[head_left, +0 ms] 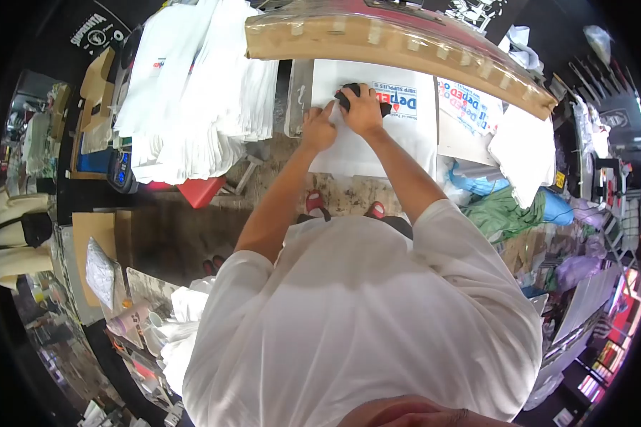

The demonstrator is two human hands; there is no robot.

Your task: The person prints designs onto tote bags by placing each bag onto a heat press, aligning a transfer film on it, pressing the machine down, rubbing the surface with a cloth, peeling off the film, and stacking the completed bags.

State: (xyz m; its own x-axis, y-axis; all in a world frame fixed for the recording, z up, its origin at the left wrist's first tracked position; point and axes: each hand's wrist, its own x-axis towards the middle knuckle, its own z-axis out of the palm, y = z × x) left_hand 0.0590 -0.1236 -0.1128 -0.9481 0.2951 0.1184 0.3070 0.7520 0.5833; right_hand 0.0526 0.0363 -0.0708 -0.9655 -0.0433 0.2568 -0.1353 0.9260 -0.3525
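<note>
A white printed fabric piece lies flat in front of me, with blue and red lettering that reads upside down from here. My right hand grips a bunched black cloth-like thing and presses it on the fabric beside the print. Its exact kind is hard to make out. At the fabric's left edge rests my left hand, index finger stretched toward the black thing and nothing visible in it. Another printed white piece lies to the right.
A tall stack of white fabric stands at left, above a red object. The taped cardboard edge of a raised platform runs behind my hands. More white fabric hangs at right, near a green plastic bag.
</note>
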